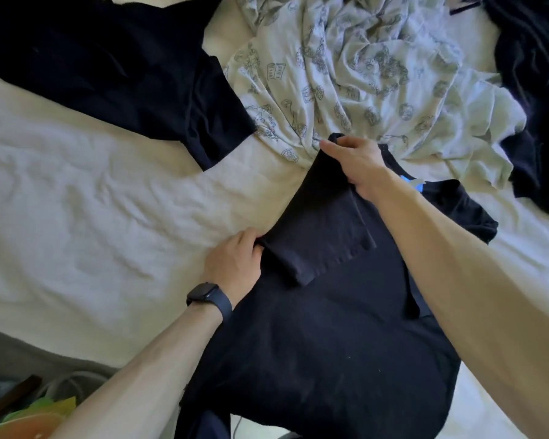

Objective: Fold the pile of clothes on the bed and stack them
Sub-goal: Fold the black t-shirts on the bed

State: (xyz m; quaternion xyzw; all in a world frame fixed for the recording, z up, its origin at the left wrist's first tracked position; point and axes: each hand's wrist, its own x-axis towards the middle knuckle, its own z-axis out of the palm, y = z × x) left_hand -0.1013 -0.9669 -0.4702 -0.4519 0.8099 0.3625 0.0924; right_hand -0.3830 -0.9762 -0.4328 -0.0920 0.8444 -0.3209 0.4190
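Observation:
A black T-shirt (324, 337) lies spread on the white bed (92, 191) in front of me, its left sleeve folded inward over the body. My left hand (235, 261), with a dark watch on its wrist, grips the folded left edge near the sleeve. My right hand (355, 163) pinches the top corner of that fold near the shoulder. A blue label (412, 182) shows at the collar beside my right wrist. The shirt's lower hem hangs over the bed's near edge.
A pale printed garment (362, 77) lies crumpled behind the shirt. Another black garment (114, 68) is spread at the far left, and a dark one (539, 99) is heaped at the far right. Off the bed at lower left sit green and orange items (35, 416).

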